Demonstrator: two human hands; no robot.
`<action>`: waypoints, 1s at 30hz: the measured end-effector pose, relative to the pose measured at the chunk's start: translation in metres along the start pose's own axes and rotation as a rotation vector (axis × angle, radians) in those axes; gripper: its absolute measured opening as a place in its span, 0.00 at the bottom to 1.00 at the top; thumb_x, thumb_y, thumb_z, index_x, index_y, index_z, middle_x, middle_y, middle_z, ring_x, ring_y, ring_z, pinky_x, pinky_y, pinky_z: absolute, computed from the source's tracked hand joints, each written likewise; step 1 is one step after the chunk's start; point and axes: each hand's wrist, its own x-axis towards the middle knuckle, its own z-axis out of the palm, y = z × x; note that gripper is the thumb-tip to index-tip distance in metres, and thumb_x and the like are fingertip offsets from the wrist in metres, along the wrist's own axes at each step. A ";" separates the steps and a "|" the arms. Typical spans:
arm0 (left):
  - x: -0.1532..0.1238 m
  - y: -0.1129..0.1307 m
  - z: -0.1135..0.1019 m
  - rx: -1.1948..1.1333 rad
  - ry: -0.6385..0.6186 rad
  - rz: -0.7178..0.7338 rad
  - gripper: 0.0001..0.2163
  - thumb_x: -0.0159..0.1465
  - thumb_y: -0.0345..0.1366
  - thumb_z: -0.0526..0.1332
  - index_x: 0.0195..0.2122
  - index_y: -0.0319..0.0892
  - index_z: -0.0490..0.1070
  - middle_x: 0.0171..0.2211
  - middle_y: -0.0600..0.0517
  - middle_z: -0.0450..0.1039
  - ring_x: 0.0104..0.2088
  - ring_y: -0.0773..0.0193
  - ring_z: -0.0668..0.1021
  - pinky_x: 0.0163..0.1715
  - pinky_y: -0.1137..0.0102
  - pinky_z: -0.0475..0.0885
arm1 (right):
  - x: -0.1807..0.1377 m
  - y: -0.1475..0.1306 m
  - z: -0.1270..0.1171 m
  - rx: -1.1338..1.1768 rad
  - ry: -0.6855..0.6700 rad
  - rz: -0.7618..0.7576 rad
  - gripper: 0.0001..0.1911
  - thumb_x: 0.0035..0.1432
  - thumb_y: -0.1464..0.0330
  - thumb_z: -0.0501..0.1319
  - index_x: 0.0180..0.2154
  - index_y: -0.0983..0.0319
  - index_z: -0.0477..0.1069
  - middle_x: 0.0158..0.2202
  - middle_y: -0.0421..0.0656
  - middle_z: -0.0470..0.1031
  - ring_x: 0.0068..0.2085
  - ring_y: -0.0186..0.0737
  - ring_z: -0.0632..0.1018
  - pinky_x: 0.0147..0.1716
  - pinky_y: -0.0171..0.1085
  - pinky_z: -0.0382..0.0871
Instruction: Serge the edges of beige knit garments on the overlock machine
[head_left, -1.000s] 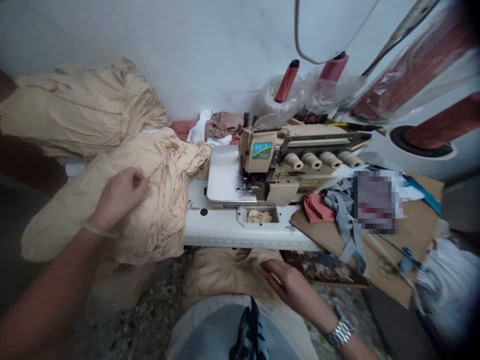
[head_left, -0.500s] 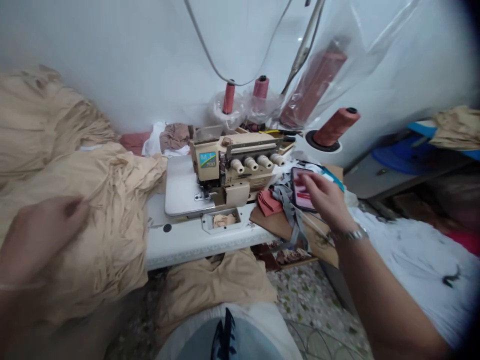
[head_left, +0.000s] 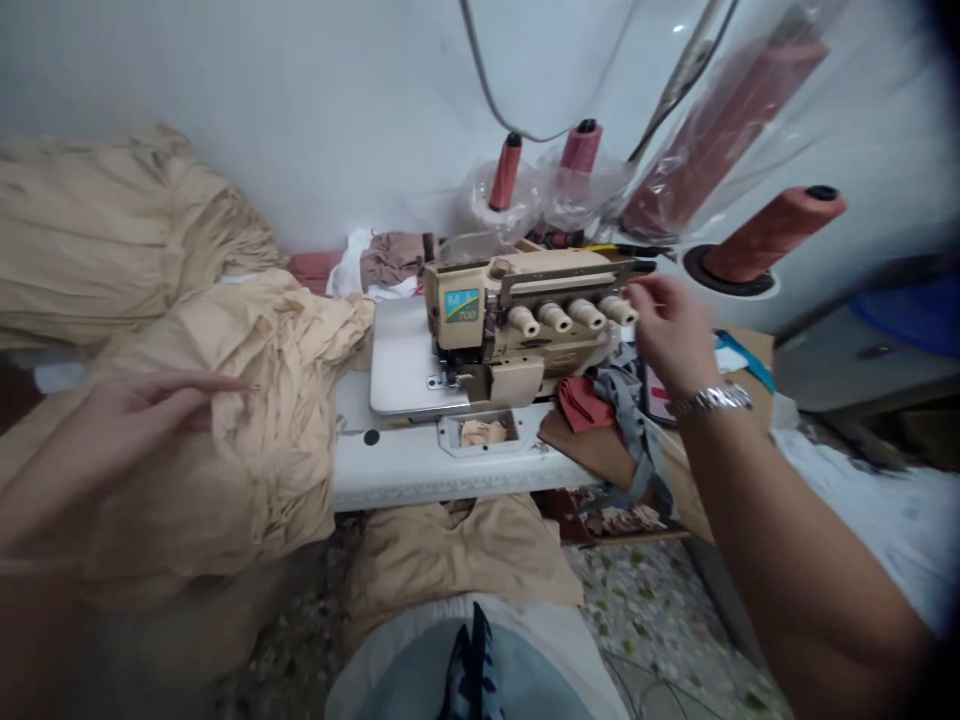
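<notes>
A cream overlock sewing machine (head_left: 465, 310) with a "700" label stands on a white table. At its right end, beside the row of tension knobs (head_left: 585, 317), is my right hand (head_left: 675, 330); its fingers are bent and close together, and whatever is between them is hidden. Over a big heap of beige garments (head_left: 277, 440) at the left, my left hand (head_left: 142, 430) stretches its fingers out, somewhat blurred, without visibly gripping the cloth. A phone (head_left: 657, 395) lies partly covered behind my right wrist.
Thread cones, including a rust-red one (head_left: 776, 235), stand behind and right of the machine. Red cloth (head_left: 585, 402) and grey strips (head_left: 634, 430) lie by its right side. Beige fabric (head_left: 465, 550) is across my lap. White cloth (head_left: 862, 520) lies at the right.
My right hand has left the phone's screen and moved up to the machine's right end. The left hand's fingers have straightened over the beige heap. The view has turned left.
</notes>
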 end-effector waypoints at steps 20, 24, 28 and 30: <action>-0.059 0.095 0.105 -0.439 -0.797 0.408 0.18 0.71 0.49 0.50 0.31 0.42 0.67 0.25 0.57 0.62 0.25 0.68 0.65 0.24 0.74 0.63 | -0.140 -0.093 -0.002 0.719 -1.285 -0.147 0.16 0.62 0.61 0.65 0.26 0.62 0.72 0.33 0.41 0.71 0.39 0.39 0.73 0.42 0.36 0.69; -0.059 0.093 0.114 -0.573 -0.932 0.239 0.21 0.66 0.56 0.54 0.30 0.42 0.64 0.24 0.59 0.57 0.23 0.70 0.59 0.21 0.75 0.55 | -0.137 -0.090 -0.004 0.528 -1.080 -0.135 0.15 0.61 0.62 0.66 0.26 0.63 0.70 0.48 0.48 0.71 0.49 0.44 0.73 0.49 0.40 0.67; -0.049 0.075 0.119 -0.579 -1.002 0.174 0.20 0.61 0.55 0.62 0.29 0.41 0.67 0.23 0.59 0.59 0.23 0.71 0.60 0.22 0.75 0.54 | -0.133 -0.077 -0.007 0.710 -1.001 0.054 0.24 0.59 0.58 0.67 0.20 0.61 0.59 0.32 0.43 0.71 0.32 0.35 0.71 0.32 0.34 0.66; -0.045 0.067 0.120 -0.596 -0.943 0.128 0.19 0.60 0.54 0.63 0.30 0.41 0.69 0.24 0.58 0.61 0.24 0.70 0.62 0.23 0.75 0.56 | -0.132 -0.071 -0.007 0.740 -1.004 0.220 0.26 0.59 0.55 0.66 0.20 0.60 0.57 0.21 0.35 0.58 0.22 0.29 0.59 0.21 0.30 0.53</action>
